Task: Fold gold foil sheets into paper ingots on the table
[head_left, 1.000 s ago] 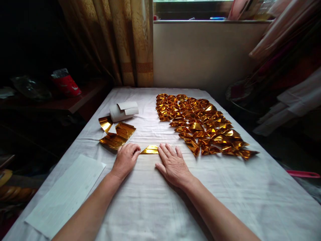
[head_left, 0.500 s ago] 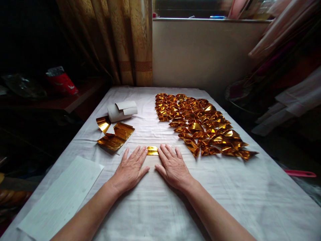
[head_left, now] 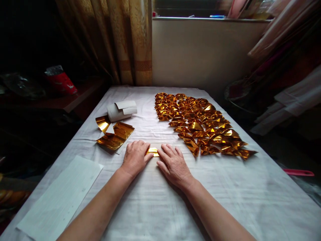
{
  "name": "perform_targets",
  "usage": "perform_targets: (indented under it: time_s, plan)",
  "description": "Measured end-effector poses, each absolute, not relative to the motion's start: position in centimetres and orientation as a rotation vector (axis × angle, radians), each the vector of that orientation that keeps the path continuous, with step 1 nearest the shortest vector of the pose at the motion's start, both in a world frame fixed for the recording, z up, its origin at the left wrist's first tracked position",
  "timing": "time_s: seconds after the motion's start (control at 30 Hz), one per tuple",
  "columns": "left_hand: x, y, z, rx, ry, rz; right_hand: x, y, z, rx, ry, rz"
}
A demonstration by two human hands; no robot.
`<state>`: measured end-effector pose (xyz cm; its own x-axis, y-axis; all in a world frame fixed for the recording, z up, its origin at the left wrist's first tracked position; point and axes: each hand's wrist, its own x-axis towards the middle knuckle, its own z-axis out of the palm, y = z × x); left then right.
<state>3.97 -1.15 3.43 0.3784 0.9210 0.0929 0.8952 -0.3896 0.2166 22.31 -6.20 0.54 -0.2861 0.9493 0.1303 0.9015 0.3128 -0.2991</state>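
Gold paper strip (head_left: 153, 151), one, folded: on the white cloth (head_left: 155, 211) between the hands, long axis apparently left to right, neither nearer; left hand (head_left: 135, 156) curled at one end, pinch indeterminable, right hand (head_left: 175, 165) loosely spread, fingertips at the other.

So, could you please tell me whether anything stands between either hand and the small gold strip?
Nothing visible does: the left hand and right hand are at opposite ends of the strip, on the cloth.
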Motion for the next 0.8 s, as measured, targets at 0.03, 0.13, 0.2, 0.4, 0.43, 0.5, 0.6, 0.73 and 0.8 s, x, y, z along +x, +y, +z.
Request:
perform_targets:
  time_s: [0.03,0.13,0.2,0.4,0.43,0.5,0.6,0.73,0.8]
  plan:
    - [4.1,-1.1,3.5,2.487,1.646,0.280,22.3,-6.2,0.5,-1.671,-2.297,0.245]
    - [4.0,-1.1,3.4,2.425,1.618,0.302,22.4,-6.1,0.5,-1.656,-2.292,0.259]
    - [3.8,-1.1,3.2,2.400,1.592,0.339,22.5,-6.1,0.5,-1.642,-2.293,0.272]
    - [3.1,-1.3,2.2,2.454,1.462,0.431,22.5,-6.0,0.5,-1.621,-2.262,0.280]
    - [3.1,-1.3,2.1,2.464,1.447,0.437,22.5,-5.9,0.5,-1.610,-2.256,0.277]
    - [3.1,-1.4,2.0,2.464,1.435,0.444,22.5,-5.8,0.5,-1.584,-2.237,0.276]
    - [3.3,-1.5,1.9,2.435,1.433,0.453,22.6,-5.7,0.3,-1.559,-2.200,0.289]
    - [3.5,-1.6,2.0,2.413,1.426,0.474,22.8,-5.6,0.2,-1.525,-2.178,0.306]
    - [3.5,-1.7,2.0,2.412,1.417,0.462,22.8,-5.6,0.1,-1.503,-2.166,0.316]
